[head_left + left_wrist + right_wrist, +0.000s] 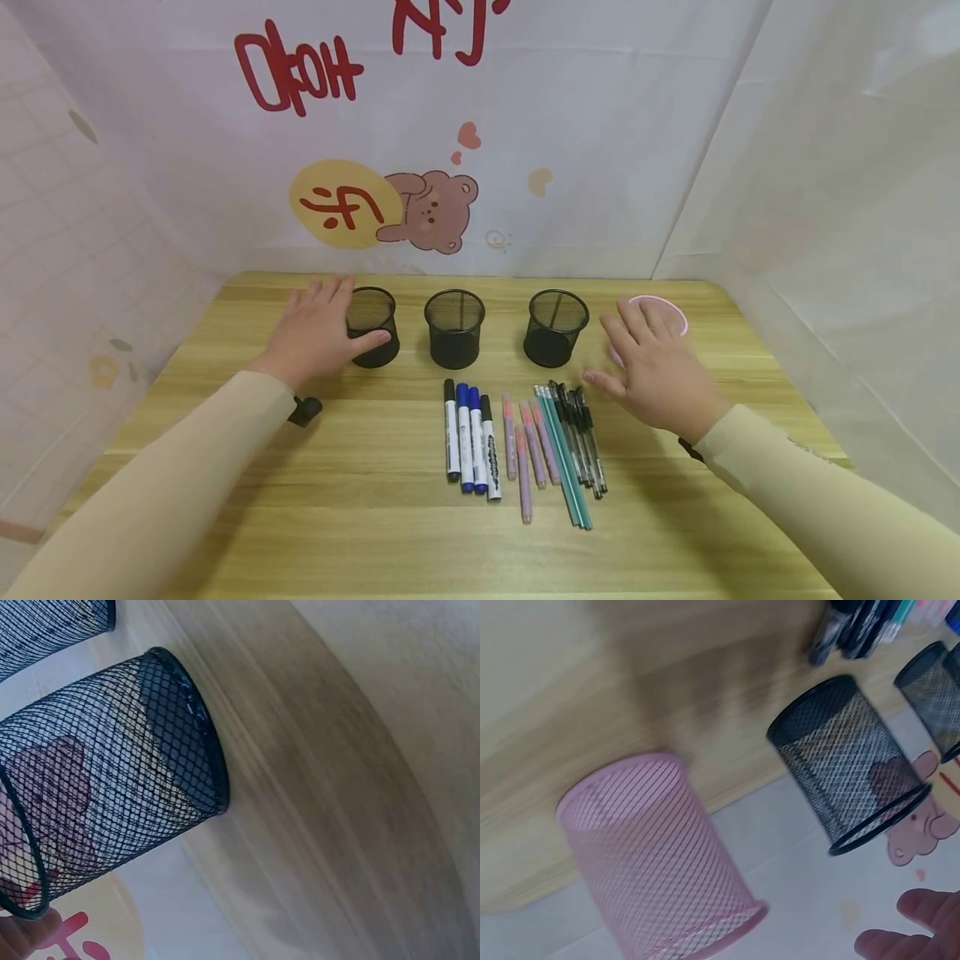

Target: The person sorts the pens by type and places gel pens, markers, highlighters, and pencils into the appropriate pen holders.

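Observation:
My left hand (315, 329) is at the leftmost black mesh pen cup (375, 346), fingers straight and thumb stretched across its front. In the left wrist view, a fingertip (37, 930) shows right by the rim of a black mesh cup. My right hand (660, 367), fingers spread, is over the pink mesh pen cup (652, 855) and hides most of it in the head view. Between the hands stand a middle black cup (454, 346) and a right black cup (551, 343), both upright.
In front of the cups lie several white-barrelled markers (467, 442), several pink-purple highlighters (531, 450), a bundle of green pencils (566, 467) and several black pens (588, 442). A printed white cloth (585, 125) hangs behind the wooden table (360, 517).

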The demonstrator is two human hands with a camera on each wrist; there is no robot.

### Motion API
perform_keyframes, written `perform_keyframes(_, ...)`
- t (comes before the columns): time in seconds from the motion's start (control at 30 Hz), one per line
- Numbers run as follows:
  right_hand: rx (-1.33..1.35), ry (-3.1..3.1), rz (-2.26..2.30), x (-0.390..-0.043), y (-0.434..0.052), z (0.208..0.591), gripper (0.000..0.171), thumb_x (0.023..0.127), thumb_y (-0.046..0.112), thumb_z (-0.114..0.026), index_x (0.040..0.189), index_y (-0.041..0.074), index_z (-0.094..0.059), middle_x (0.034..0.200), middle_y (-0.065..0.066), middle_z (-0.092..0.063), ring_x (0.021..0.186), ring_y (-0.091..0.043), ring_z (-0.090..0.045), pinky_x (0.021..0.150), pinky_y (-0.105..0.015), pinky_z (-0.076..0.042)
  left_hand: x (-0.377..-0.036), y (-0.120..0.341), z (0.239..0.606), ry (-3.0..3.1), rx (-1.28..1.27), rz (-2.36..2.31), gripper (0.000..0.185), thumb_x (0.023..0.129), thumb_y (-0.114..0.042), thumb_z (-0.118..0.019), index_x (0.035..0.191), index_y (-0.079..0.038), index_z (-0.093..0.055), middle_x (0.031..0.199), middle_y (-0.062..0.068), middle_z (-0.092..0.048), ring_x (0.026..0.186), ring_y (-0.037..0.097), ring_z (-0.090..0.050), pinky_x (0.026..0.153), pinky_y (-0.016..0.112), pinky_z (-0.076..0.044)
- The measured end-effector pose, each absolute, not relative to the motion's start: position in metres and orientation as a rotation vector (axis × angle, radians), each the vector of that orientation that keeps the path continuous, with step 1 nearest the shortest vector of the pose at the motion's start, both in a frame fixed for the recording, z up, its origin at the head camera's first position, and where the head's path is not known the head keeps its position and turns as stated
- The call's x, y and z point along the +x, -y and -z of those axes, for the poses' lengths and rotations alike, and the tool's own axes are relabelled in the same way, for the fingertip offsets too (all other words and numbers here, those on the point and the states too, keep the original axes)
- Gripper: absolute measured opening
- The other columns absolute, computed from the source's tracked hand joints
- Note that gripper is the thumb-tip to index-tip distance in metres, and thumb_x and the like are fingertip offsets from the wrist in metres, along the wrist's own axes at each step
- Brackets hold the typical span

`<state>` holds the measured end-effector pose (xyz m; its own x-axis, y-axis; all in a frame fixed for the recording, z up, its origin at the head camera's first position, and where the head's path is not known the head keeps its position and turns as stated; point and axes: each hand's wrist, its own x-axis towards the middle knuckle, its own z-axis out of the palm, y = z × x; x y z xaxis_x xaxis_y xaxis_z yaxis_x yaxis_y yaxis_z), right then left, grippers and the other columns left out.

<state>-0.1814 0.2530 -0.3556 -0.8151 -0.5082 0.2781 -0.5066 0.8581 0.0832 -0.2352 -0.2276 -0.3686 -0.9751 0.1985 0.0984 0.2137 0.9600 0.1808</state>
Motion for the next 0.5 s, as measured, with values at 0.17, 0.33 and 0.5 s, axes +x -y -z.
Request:
perform_keyframes(0.17, 0.815, 2.714, 0.0, -0.171, -0.248, 0.359, 0.085, 0.097, 0.056, -0.068, 0.15, -0.006, -0.048, 0.156, -0.034, -0.046, 0.149, -0.054, -0.037, 0.124, -0.062, -0.032, -0.24, 0.226, 0.372, 3.044, -0.33, 0.322, 0.112, 0.092, -0.079, -0.058, 0.168, -0.005, -0.022, 0.171, 0.022, -0.028, 0.157, 0.053, -0.021, 0.125, 0.075, -0.014)
perform_keyframes(0.33, 0.843, 2.679, -0.027, -0.162, -0.242, 0.362, 0.081, 0.096, 0.056, -0.069, 0.147, -0.005, -0.052, 0.151, -0.033, -0.051, 0.145, -0.054, -0.043, 0.121, -0.063, -0.038, -0.241, 0.225, 0.375, 3.045, -0.342, 0.355, 0.11, 0.094, -0.076, -0.058, 0.165, 0.0, -0.025, 0.17, 0.025, -0.029, 0.157, 0.051, -0.024, 0.127, 0.071, -0.017)
perform_keyframes(0.5, 0.86, 2.669, -0.075, -0.157, -0.237, 0.366, 0.078, 0.094, 0.052, -0.073, 0.142, -0.006, -0.056, 0.144, -0.031, -0.059, 0.136, -0.051, -0.055, 0.114, -0.062, -0.046, -0.242, 0.226, 0.38, 3.032, -0.341, 0.43, 0.111, 0.094, -0.078, -0.055, 0.164, 0.003, -0.026, 0.169, 0.027, -0.031, 0.156, 0.048, -0.03, 0.127, 0.066, -0.024)
